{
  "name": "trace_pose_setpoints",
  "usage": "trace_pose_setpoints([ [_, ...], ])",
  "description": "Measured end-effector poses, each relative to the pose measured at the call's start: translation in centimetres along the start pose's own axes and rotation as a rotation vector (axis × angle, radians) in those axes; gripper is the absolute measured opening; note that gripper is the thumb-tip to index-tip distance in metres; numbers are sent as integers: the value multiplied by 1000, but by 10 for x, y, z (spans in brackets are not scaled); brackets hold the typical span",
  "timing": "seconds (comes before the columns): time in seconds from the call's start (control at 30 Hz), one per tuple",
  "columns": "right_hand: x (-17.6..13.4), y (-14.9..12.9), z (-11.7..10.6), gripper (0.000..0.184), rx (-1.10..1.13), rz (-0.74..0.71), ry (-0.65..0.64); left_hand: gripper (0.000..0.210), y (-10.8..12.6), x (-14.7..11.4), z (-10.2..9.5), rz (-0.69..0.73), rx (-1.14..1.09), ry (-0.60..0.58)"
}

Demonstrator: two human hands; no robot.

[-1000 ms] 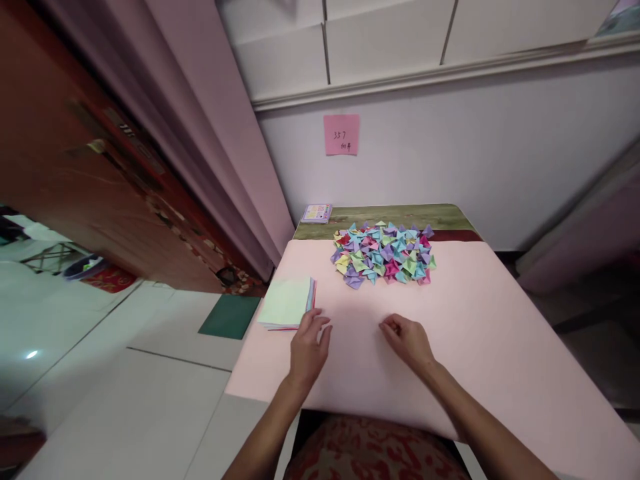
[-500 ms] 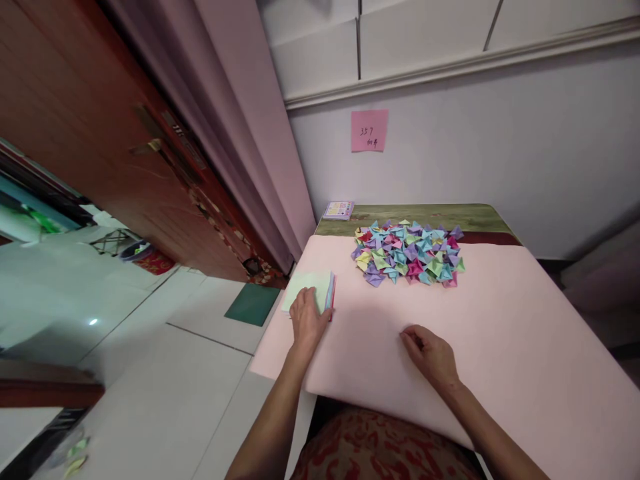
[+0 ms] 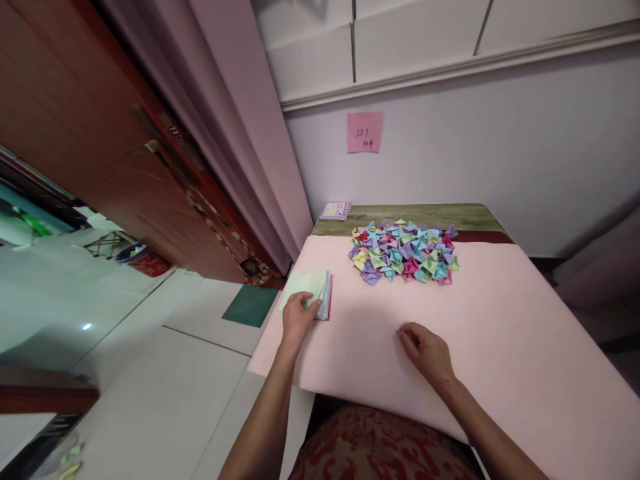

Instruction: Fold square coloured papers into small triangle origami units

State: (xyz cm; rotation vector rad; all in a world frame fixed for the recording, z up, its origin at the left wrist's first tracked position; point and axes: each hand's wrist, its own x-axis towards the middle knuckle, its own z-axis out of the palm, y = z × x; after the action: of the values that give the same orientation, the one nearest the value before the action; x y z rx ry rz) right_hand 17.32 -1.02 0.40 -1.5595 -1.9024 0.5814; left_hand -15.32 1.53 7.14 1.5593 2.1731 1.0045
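Observation:
A stack of square coloured papers [image 3: 326, 305] lies at the left side of the pink-covered table [image 3: 360, 353]. My left hand [image 3: 299, 315] is over the near edge of this stack, thumb and fingers pinched on the light green sheet [image 3: 305, 284] on top. That sheet bends up slightly from the papers below, whose coloured edges show at the right. My right hand [image 3: 427, 348] rests on the pink cover with its fingers curled closed, and I see nothing in it. Beyond both hands sits a heap of small folded paper pieces [image 3: 403, 253] in many colours.
A small printed packet [image 3: 336, 211] lies at the table's far left corner. A pink note [image 3: 365, 132] is stuck to the wall behind. To the left are a curtain [image 3: 250, 113], a wooden door [image 3: 100, 133] and a green mat [image 3: 250, 305] on the tiled floor.
My left hand has drawn back slightly towards me, its fingers closing into a pinch on the top green sheet, which now bends up. My right hand has stayed nearly still.

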Motion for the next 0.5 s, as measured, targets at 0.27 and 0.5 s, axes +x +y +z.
trace_pose_setpoints([
  [0.27, 0, 2, 1, 26, 3, -1, 4, 24, 1, 5, -5, -56, 81, 81],
  [0.5, 0, 11, 7, 24, 20, -13, 23, 15, 8, -1, -4, 31, 11, 198],
])
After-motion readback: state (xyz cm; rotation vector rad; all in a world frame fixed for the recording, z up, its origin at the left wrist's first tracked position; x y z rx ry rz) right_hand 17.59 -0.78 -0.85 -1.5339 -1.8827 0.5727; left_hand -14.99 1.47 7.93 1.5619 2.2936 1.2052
